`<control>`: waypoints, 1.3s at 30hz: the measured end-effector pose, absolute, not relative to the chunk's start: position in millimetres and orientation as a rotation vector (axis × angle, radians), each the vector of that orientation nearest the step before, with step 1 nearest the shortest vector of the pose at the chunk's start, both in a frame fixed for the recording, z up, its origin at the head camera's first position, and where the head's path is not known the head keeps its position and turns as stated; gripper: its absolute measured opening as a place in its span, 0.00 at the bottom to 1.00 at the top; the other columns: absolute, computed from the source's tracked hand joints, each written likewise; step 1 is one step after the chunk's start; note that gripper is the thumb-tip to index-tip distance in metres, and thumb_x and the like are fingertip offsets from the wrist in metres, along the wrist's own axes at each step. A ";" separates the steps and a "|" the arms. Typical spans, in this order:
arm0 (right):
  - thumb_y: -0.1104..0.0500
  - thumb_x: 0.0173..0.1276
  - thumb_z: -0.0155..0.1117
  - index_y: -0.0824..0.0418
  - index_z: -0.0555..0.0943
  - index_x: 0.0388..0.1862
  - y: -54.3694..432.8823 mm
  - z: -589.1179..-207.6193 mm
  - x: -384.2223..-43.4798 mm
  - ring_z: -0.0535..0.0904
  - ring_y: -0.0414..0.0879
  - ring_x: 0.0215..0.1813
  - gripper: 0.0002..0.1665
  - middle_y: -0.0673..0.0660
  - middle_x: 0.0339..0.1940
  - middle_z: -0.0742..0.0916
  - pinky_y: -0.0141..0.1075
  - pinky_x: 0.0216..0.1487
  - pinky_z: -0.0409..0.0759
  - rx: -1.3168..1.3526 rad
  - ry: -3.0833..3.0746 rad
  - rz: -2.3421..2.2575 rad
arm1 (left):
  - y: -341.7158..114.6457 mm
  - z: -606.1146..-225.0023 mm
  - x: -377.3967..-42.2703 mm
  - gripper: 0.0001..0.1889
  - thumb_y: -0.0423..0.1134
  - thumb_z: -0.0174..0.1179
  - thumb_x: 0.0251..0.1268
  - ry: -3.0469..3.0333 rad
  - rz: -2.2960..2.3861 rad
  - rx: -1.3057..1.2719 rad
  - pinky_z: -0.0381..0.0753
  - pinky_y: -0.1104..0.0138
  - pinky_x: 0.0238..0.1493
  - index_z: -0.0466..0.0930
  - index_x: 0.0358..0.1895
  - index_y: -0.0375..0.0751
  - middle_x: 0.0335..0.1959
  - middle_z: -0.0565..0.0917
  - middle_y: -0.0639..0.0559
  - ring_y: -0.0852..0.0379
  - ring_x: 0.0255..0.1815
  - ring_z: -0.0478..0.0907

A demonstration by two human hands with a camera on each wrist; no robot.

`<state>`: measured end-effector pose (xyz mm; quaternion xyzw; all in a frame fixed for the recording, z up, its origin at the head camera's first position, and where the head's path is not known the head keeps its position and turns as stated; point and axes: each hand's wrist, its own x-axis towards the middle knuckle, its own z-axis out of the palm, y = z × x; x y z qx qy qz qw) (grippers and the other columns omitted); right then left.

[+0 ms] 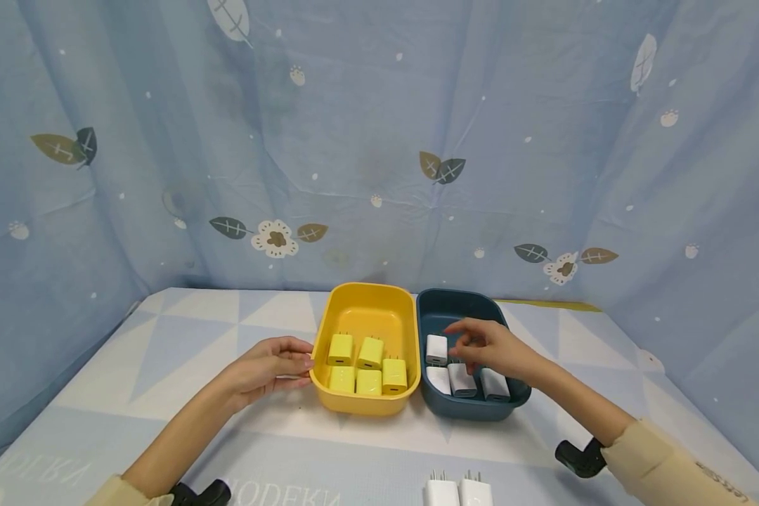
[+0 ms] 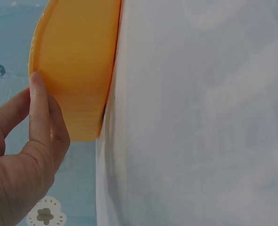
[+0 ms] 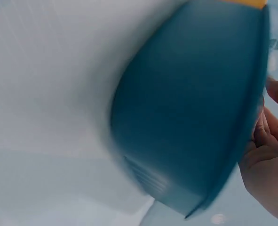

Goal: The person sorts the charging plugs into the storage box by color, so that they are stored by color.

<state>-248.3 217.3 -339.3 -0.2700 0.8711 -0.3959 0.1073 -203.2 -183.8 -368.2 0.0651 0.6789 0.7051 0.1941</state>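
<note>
My left hand (image 1: 268, 369) touches the left side of a yellow plastic bin (image 1: 411, 330), fingertips against its rim; in the left wrist view the fingers (image 2: 39, 113) meet the bin's outer wall (image 2: 77, 61). Several yellow charger plugs (image 1: 370, 353) stand in that bin. Over the dark blue bin (image 1: 468, 410) hovers my right hand (image 1: 496, 348), with the index finger extended and others bent, and nothing visible between them. White charger plugs (image 1: 436, 349), several of them, lie below and beside it. In the right wrist view the blue bin's wall (image 3: 190, 103) hides the fingertips.
Two white charger plugs (image 1: 459, 490) stand side by side at the table's near edge, prongs up. Both bins sit side by side on the patterned cloth (image 1: 190, 351). Behind the table hangs a blue curtain (image 1: 367, 140) with leaf prints.
</note>
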 end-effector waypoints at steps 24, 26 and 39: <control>0.59 0.69 0.67 0.63 0.78 0.58 239.1 -313.3 -160.1 0.79 0.51 0.24 0.20 0.58 0.34 0.83 0.37 0.27 0.81 -0.874 2.363 -1.229 | -182.7 -366.9 -203.4 0.24 0.29 0.58 0.70 1.896 1.979 0.199 0.84 0.60 0.52 0.62 0.62 0.20 0.49 0.79 0.37 0.49 0.47 0.83; 0.60 0.70 0.66 0.65 0.78 0.58 241.0 -318.6 -155.5 0.79 0.50 0.23 0.20 0.57 0.33 0.83 0.37 0.26 0.81 -0.881 2.316 -1.255 | -182.9 -366.6 -203.0 0.23 0.29 0.58 0.70 1.895 1.978 0.205 0.84 0.60 0.52 0.63 0.62 0.20 0.48 0.79 0.38 0.49 0.47 0.82; 0.63 0.68 0.67 0.66 0.79 0.55 247.0 -365.0 -132.6 0.73 0.39 0.22 0.18 0.51 0.31 0.83 0.26 0.26 0.78 -0.726 2.032 -1.310 | -182.7 -367.4 -203.8 0.23 0.29 0.58 0.70 1.906 1.975 0.213 0.83 0.59 0.52 0.63 0.62 0.20 0.49 0.79 0.37 0.49 0.47 0.83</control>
